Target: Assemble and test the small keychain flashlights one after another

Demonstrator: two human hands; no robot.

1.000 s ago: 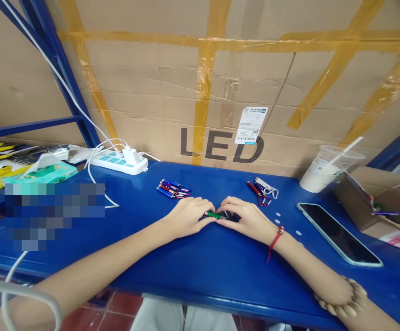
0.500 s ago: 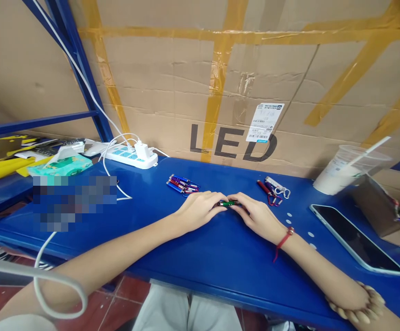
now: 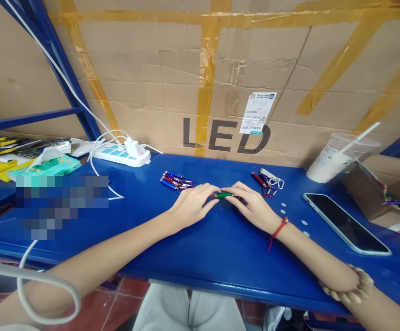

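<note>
A small green keychain flashlight (image 3: 224, 195) lies level between my two hands, just above the blue table. My left hand (image 3: 193, 205) is closed, thumb and forefinger pinching its left end. At the other end, the thumb and fingers of my right hand (image 3: 253, 204) grip it and partly hide it. Just beyond my left hand is a small pile of blue, red and purple keychain flashlights (image 3: 172, 179). Past my right hand lie a red keychain flashlight (image 3: 256, 178) and a silver one (image 3: 267, 174), with carabiner clips.
On the right are a phone (image 3: 346, 223), a plastic cup with a straw (image 3: 328, 158), an open cardboard box (image 3: 365, 195) and several small pale discs (image 3: 304, 222). A white power strip (image 3: 120, 155) with cables and a green tissue pack (image 3: 50, 165) sit left. A large carton (image 3: 158, 82) stands behind.
The green flashlight has turned in my fingers, so a plainer green side faces up. Both hands keep hold of it. The whole view has shifted slightly.
</note>
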